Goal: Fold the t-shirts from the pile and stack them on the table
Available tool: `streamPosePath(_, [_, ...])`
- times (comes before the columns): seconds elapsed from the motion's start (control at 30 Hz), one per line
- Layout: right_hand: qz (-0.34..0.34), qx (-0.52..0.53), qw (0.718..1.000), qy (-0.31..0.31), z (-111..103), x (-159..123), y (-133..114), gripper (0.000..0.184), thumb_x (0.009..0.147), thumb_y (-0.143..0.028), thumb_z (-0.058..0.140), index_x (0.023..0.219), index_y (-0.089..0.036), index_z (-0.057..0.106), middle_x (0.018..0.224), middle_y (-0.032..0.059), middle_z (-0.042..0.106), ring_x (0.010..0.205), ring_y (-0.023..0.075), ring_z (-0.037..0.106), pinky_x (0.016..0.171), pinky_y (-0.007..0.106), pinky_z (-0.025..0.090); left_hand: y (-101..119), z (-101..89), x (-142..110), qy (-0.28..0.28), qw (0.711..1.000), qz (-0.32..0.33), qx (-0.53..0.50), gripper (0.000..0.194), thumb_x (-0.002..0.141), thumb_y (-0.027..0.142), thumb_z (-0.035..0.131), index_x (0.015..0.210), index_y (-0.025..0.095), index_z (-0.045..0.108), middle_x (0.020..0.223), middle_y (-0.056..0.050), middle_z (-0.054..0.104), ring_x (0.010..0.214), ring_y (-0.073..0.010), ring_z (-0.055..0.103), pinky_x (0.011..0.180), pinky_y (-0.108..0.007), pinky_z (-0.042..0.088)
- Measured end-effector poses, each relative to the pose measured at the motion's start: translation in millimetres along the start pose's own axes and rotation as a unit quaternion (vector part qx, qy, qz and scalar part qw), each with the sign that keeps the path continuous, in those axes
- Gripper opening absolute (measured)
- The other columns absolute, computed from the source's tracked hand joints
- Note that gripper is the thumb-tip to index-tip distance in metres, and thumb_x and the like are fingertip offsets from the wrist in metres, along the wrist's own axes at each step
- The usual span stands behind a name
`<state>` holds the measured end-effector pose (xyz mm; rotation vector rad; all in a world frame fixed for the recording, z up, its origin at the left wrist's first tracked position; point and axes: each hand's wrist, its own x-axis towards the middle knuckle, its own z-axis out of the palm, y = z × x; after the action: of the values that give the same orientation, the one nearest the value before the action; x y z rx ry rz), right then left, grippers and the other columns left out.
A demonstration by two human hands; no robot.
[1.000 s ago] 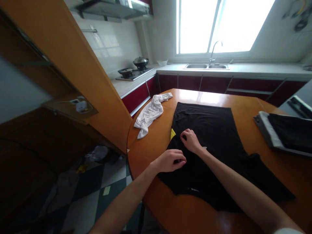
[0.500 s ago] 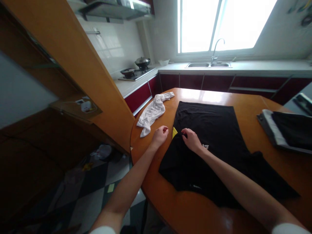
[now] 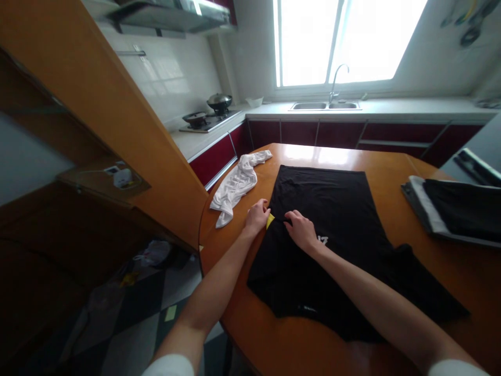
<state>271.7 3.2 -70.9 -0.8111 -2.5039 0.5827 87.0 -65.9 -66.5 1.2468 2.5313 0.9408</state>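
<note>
A black T-shirt (image 3: 329, 193) with small white print lies spread across the wooden table, one sleeve stretched toward the lower right. Some yellow fabric (image 3: 270, 221) shows at its left edge. Beside that yellow bit, my left hand (image 3: 257, 215) is closed, its fingertips pinching the shirt's edge. My right hand (image 3: 301, 230) rests over the shirt a little farther right, thumb and fingers gripping a fold of the black cloth. A crumpled white garment (image 3: 237, 187) lies on the table beyond my left hand.
Folded black, white and grey clothes (image 3: 454, 209) are stacked on the right of the round-edged wooden table (image 3: 391, 183). Behind it run a counter with a sink (image 3: 324, 106) and a stove with pans (image 3: 207, 120). An orange wooden partition (image 3: 129, 130) stands at left.
My left hand has come to the shirt's edge by the yellow fabric and closed on it. The right hand keeps its grip on the fold. The view has shifted slightly right.
</note>
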Motion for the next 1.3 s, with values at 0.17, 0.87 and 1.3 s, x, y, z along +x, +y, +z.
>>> streamPosePath(0.17, [-0.040, -0.033, 0.998, 0.028, -6.5, 0.0, -4.1, 0.022, 0.097, -0.018, 0.050, 0.108, -0.023, 0.068, 0.111, 0.0102, 0.067, 0.104, 0.0248, 0.059, 0.087, 0.033, 0.046, 3.0, -12.9, -4.4, 0.064, 0.995, 0.072, 0.012, 0.023, 0.094, 0.021, 0.061, 0.115, 0.018, 0.069, 0.112, -0.010, 0.069, 0.107, -0.0234, 0.065, 0.098, -0.035, 0.049])
streamPosePath(0.87, [0.021, -0.055, 0.985, -0.164, -72.5, -26.6, -7.3, 0.001, 0.086, -0.025, 0.069, 0.086, -0.026, 0.070, 0.087, 0.0044, 0.070, 0.077, 0.0217, 0.064, 0.067, 0.030, 0.041, 16.2, 5.2, -33.9, -0.169, 0.950, 0.208, 0.161, 0.059, 0.104, 0.050, 0.037, 0.160, 0.030, 0.028, 0.168, -0.008, 0.019, 0.156, -0.0317, 0.008, 0.119, -0.070, 0.006])
streamPosePath(1.3, [-0.095, -0.002, 0.991, -0.091, -65.9, -85.1, -10.9, 0.026, 0.091, -0.010, 0.049, 0.100, -0.024, 0.069, 0.118, 0.0067, 0.063, 0.096, 0.0176, 0.065, 0.085, 0.028, 0.051, 8.6, 11.5, -31.0, -0.188, 0.949, 0.200, 0.157, 0.059, 0.103, 0.054, 0.038, 0.158, 0.034, 0.031, 0.170, -0.006, 0.015, 0.157, -0.0324, 0.005, 0.119, -0.071, 0.003])
